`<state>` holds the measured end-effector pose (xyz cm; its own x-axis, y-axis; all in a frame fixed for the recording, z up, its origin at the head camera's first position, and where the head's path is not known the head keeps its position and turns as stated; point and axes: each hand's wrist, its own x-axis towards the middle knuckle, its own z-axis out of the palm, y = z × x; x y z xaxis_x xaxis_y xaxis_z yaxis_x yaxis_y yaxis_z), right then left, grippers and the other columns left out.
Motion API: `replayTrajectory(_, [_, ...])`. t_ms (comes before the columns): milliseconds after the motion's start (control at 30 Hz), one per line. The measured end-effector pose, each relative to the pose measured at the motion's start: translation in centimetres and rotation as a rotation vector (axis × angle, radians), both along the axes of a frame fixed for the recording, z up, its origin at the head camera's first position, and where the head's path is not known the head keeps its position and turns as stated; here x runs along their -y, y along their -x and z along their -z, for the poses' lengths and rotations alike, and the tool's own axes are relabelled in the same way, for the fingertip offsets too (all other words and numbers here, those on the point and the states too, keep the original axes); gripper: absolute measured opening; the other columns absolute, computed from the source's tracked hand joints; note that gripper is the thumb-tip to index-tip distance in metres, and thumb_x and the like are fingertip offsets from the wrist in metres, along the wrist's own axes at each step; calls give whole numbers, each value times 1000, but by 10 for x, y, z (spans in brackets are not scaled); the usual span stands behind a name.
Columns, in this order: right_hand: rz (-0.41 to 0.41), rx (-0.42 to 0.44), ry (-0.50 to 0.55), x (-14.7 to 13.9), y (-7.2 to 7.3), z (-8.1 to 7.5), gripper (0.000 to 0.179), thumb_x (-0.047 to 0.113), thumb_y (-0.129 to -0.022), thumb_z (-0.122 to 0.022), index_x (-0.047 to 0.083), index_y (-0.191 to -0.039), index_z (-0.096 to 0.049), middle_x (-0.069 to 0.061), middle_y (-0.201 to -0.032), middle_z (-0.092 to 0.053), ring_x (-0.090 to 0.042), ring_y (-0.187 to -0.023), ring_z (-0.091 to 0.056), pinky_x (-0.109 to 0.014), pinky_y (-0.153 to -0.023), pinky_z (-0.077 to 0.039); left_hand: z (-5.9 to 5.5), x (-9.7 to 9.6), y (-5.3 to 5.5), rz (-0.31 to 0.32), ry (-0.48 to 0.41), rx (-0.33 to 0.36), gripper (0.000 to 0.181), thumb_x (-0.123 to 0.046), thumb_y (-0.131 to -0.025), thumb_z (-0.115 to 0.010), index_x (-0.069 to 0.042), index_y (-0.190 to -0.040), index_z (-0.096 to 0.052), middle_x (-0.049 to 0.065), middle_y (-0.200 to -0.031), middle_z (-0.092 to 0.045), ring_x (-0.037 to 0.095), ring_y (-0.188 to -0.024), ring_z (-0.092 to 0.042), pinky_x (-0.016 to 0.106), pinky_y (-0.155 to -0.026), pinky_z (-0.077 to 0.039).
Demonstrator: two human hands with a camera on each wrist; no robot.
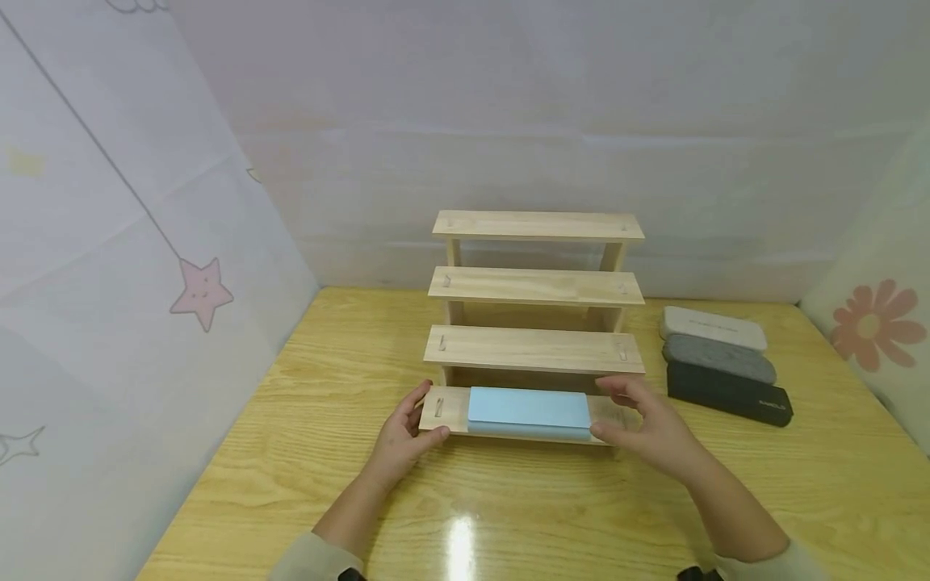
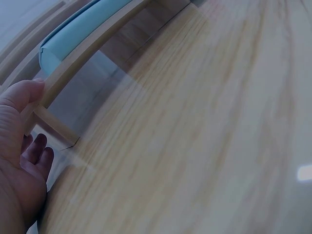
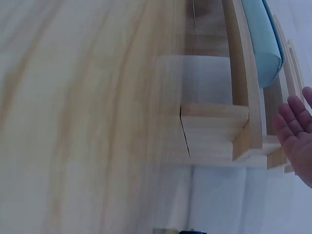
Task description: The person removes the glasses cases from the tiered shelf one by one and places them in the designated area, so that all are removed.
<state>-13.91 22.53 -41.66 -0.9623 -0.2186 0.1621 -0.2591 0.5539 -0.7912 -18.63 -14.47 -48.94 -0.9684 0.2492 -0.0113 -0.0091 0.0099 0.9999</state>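
A light blue glasses case (image 1: 529, 413) lies lengthwise on the lowest board of a stepped wooden display stand (image 1: 534, 349). My left hand (image 1: 404, 436) holds that board's left end, with the thumb at the front edge and the fingers at the far side. The left wrist view shows the left thumb against the board's edge, close to the blue case (image 2: 73, 41). Over the board's right end is my right hand (image 1: 657, 428), its thumb close to the case's end. In the right wrist view the right hand's fingers (image 3: 292, 117) are extended and grip nothing.
Right of the stand lie a white case (image 1: 714, 327), a grey case (image 1: 719, 359) and a black case (image 1: 729, 394), side by side on the wood-grain table (image 1: 327, 500). The stand's upper boards (image 1: 538, 226) rise in steps toward the cloth backdrop (image 1: 538, 105).
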Motion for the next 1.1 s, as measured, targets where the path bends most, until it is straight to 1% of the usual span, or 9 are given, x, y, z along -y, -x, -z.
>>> replayTrajectory(100, [-25, 2, -14, 5, 3, 2, 60, 28, -85, -77, 7, -135, -50, -17, -139, -52, -45, -126, -49, -64, -100, -41, 0, 0, 0, 5, 1, -3, 85, -5, -85, -75, -14, -155, -27, 19, -153, -39, 35, -139, -42, 22, -89, -52])
replayTrajectory(233, [-54, -18, -40, 10, 8, 3, 62, 30, -83, -79, 5, -134, -51, -17, -136, -54, -42, -125, -50, -62, -102, -40, 1, 0, 1, 12, -7, -5, 85, -4, -85, -74, -13, -155, -26, 19, -153, -39, 36, -138, -42, 22, -89, -52])
replayTrajectory(333, [-68, -25, -53, 13, 10, 4, 62, 31, -83, -79, 7, -133, -52, -15, -136, -54, -40, -126, -50, -60, -102, -41, 0, 0, 1, 11, -6, -8, 85, -5, -85, -74, -12, -155, -27, 20, -152, -40, 36, -138, -43, 21, -90, -51])
replayTrajectory(567, [-103, -38, -68, 21, 17, 8, 61, 28, -81, -81, 6, -132, -53, -15, -135, -53, -38, -128, -49, -56, -104, -42, 0, -1, 1, -1, -2, -10, 85, -3, -84, -75, -11, -154, -28, 21, -150, -42, 36, -136, -45, 21, -89, -52])
replayTrajectory(700, [-112, -21, -87, 25, 20, 10, 64, 29, -80, -82, 7, -133, -53, -15, -137, -52, -38, -128, -50, -57, -103, -42, 0, -1, 1, 1, -5, -6, 85, -3, -84, -74, -12, -155, -28, 19, -151, -42, 35, -138, -43, 21, -89, -52])
replayTrajectory(833, [-111, 19, -115, 26, 23, 13, 70, 37, -80, -81, 7, -136, -52, -15, -140, -51, -36, -125, -51, -56, -101, -42, 0, -1, 1, 4, -2, -12, 85, -4, -84, -74, -12, -155, -28, 19, -152, -40, 36, -138, -42, 21, -90, -51])
replayTrajectory(900, [-115, 37, -132, 27, 25, 14, 73, 39, -79, -81, 7, -137, -51, -15, -139, -51, -32, -121, -53, -52, -98, -45, 1, -1, 1, 1, -3, -12, 85, -3, -84, -74, -12, -154, -28, 20, -152, -40, 36, -138, -43, 20, -90, -51])
replayTrajectory(1000, [-116, 37, -164, 28, 27, 15, 75, 40, -78, -82, 6, -137, -51, -14, -135, -53, -27, -112, -56, -45, -92, -48, 1, -1, 2, -2, -2, -16, 84, -2, -84, -74, -12, -154, -29, 21, -152, -40, 37, -137, -44, 20, -89, -51])
replayTrajectory(1100, [-112, 27, -189, 29, 28, 16, 76, 39, -77, -83, 5, -137, -51, -13, -133, -55, -24, -109, -56, -42, -89, -48, 2, 0, 2, -3, 4, -22, 84, -2, -84, -74, -11, -154, -28, 22, -151, -41, 36, -136, -45, 20, -88, -52])
